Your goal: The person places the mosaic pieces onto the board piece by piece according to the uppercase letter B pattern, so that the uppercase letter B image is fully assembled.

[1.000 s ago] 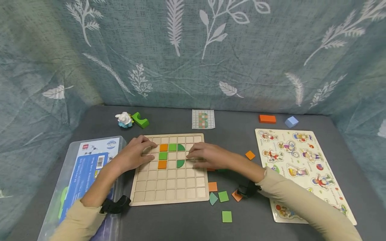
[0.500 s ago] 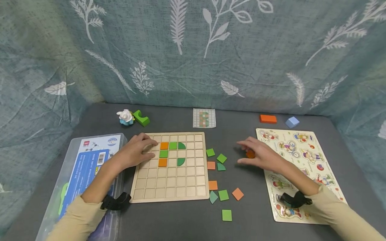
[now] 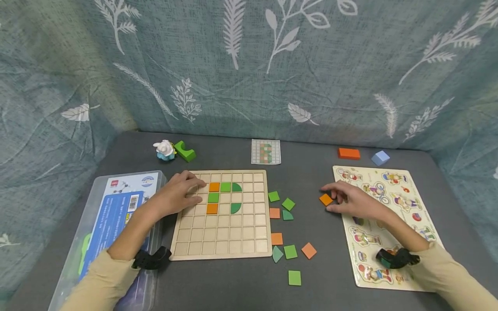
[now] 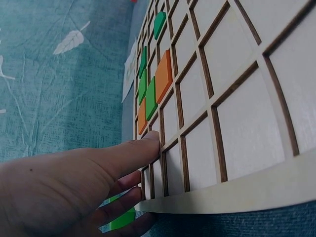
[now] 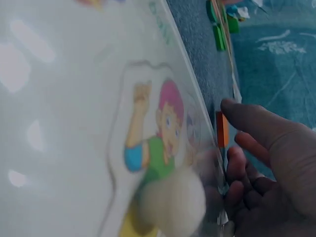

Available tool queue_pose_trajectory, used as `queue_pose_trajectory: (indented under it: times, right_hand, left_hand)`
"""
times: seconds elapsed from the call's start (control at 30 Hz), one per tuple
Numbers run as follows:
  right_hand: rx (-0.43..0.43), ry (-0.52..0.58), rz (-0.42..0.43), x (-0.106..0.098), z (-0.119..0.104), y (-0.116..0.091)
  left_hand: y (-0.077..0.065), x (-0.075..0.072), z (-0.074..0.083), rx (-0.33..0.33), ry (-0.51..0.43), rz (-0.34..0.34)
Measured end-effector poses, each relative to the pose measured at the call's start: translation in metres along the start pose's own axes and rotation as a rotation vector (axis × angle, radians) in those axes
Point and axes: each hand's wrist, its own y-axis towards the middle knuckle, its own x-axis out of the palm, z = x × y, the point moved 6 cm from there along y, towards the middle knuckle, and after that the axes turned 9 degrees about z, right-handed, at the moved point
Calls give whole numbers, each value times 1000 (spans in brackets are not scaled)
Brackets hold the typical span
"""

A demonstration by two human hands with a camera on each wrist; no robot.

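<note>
A wooden grid board (image 3: 221, 246) lies on the table, with several orange and green tiles in its upper cells. My left hand (image 3: 175, 195) rests on the board's left edge, the thumb (image 4: 140, 148) over the cells. At the right, my right hand (image 3: 350, 201) is at a loose orange square tile (image 3: 326, 199). Its index finger and thumb stand apart on either side of that tile, which lies on the table. The same orange tile (image 5: 222, 129) shows beside the thumb in the right wrist view.
Several loose green and orange tiles (image 3: 290, 252) lie right of the board. A printed pattern card (image 3: 266, 151) is behind it. A picture puzzle board (image 3: 365, 276) lies under the right forearm, and a plastic case (image 3: 93, 216) is at the left. Blocks and a toy (image 3: 165, 150) stand at the back.
My right hand has moved from the grid board rightward to the orange tile, uncovering the loose tiles beside the board. The left hand has stayed on the board's left edge.
</note>
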Motion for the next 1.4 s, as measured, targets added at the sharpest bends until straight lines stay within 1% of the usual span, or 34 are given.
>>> queue_pose_trajectory:
  times: [0.13, 0.17, 0.27, 0.47, 0.6, 0.77, 1.07, 1.27, 1.33, 1.4]
  right_hand:
    - [18, 58, -28, -1, 4, 1]
    - [6, 61, -29, -1, 4, 1]
    - [-19, 55, -28, 0, 4, 1]
    - [-25, 41, -8, -2, 3, 1]
    - [-67, 41, -2, -3, -1, 0]
    - [-102, 34, 8, -2, -4, -2]
    - [-97, 1, 40, -3, -3, -1]
    - [-185, -79, 111, -4, -5, -1]
    - [-205, -112, 132, -4, -6, -1]
    - [-207, -124, 149, -3, -8, -1]
  left_hand:
    - [0, -1, 0, 4, 5, 1]
    - [0, -1, 0, 0, 5, 0]
    - [-1, -2, 0, -6, 8, -1]
    - [0, -2, 2, -2, -1, -2]
    - [0, -1, 2, -8, 2, -5]
    - [1, -2, 2, 6, 7, -1]
    - [0, -3, 2, 10, 6, 6]
    - [0, -1, 1, 0, 4, 6]
    - [0, -1, 2, -1, 4, 6]
    - [0, -1, 2, 2, 8, 6]
